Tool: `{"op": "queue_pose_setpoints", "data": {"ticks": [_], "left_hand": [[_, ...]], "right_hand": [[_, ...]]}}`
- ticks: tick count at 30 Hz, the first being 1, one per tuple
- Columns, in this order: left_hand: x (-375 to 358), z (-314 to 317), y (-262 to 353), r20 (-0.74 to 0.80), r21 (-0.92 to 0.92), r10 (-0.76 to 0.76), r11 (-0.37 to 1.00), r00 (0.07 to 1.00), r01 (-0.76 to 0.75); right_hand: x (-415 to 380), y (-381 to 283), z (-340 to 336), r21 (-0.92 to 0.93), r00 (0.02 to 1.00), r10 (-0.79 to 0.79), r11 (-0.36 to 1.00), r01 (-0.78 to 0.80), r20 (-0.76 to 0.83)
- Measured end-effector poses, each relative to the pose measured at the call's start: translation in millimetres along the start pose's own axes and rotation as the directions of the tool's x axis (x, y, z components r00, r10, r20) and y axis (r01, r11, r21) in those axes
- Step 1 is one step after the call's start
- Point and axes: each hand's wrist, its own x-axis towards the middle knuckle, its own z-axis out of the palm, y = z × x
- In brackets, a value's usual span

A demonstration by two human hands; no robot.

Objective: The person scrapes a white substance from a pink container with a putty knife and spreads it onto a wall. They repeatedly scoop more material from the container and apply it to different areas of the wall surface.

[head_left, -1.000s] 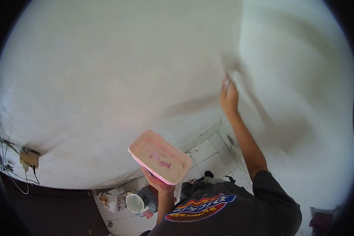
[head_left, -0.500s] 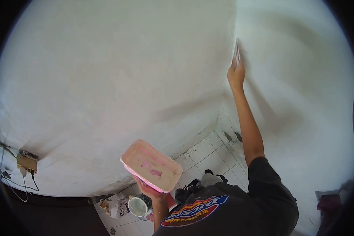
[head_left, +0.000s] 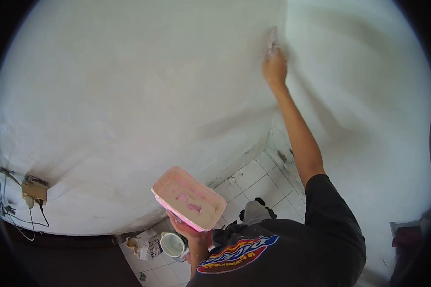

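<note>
My left hand [head_left: 189, 230] is closed on the lower side of a pink rectangular tub [head_left: 210, 222]. Pale, pasty filler with pink patches lies inside the tub, which is tilted. High up near the wall corner, my right hand [head_left: 275, 67] grips a putty knife [head_left: 273, 37]. Its blade points upward at the left wall [head_left: 177, 86], just left of the corner line. Motion blurs the blade and fingers somewhat, so whether the edge touches the wall is hard to tell.
A white bucket [head_left: 173, 244] and a crumpled bag [head_left: 148, 246] stand on the tiled floor [head_left: 254, 177]. A socket box [head_left: 35, 191] with cables hangs at the far left. Dark cloth [head_left: 407, 244] is at the lower right.
My right hand and the putty knife have moved up and left, from the corner onto the left wall. The tub in my left hand has shifted slightly right.
</note>
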Motion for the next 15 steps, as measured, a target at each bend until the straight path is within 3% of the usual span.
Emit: {"op": "queue_pose_setpoints", "data": {"ticks": [2,4,6,7,8,9,10,12,14,15], "left_hand": [[9,-10,-1,0.061,-0.003,0.014,1.000,0.998,-0.014],[6,-11,0,0.124,-0.034,-0.057,0.998,0.991,0.062],[12,-13,0,0.141,-0.021,-0.065,0.997,0.988,0.069],[15,-15,1,0.153,-0.006,-0.067,0.998,0.986,0.068],[17,-14,1,0.132,-0.006,-0.062,0.998,0.989,0.063],[17,-14,2,0.160,0.023,-0.087,0.996,0.983,0.085],[19,-13,2,0.192,0.047,-0.113,0.993,0.975,0.106],[29,-3,-2,0.207,0.016,-0.131,0.991,0.969,0.131],[32,8,-10,0.235,-0.002,-0.144,0.989,0.961,0.148],[34,15,-13,0.266,0.004,-0.200,0.978,0.943,0.207]], "right_hand": [[-38,-24,-1,-0.133,0.964,-0.258,0.955,0.265,0.066],[-92,-41,-31,0.065,0.915,-0.289,0.957,0.282,0.280],[-121,-50,-66,0.470,0.863,-0.176,0.879,-0.078,0.473],[-126,-55,-82,0.469,0.856,-0.176,0.879,-0.085,0.485],[-126,-60,-100,0.530,0.781,-0.031,0.751,-0.394,0.624],[-130,-67,-116,0.505,0.639,0.075,0.546,-0.669,0.765],[-134,-79,-132,0.488,0.620,0.072,0.548,-0.679,0.781],[-129,-99,-155,0.525,0.543,0.091,0.167,-0.835,0.835],[-131,-105,-175,0.522,0.532,0.061,0.134,-0.843,0.844],[-134,-108,-182,0.547,0.570,0.053,0.222,-0.807,0.820]]}}
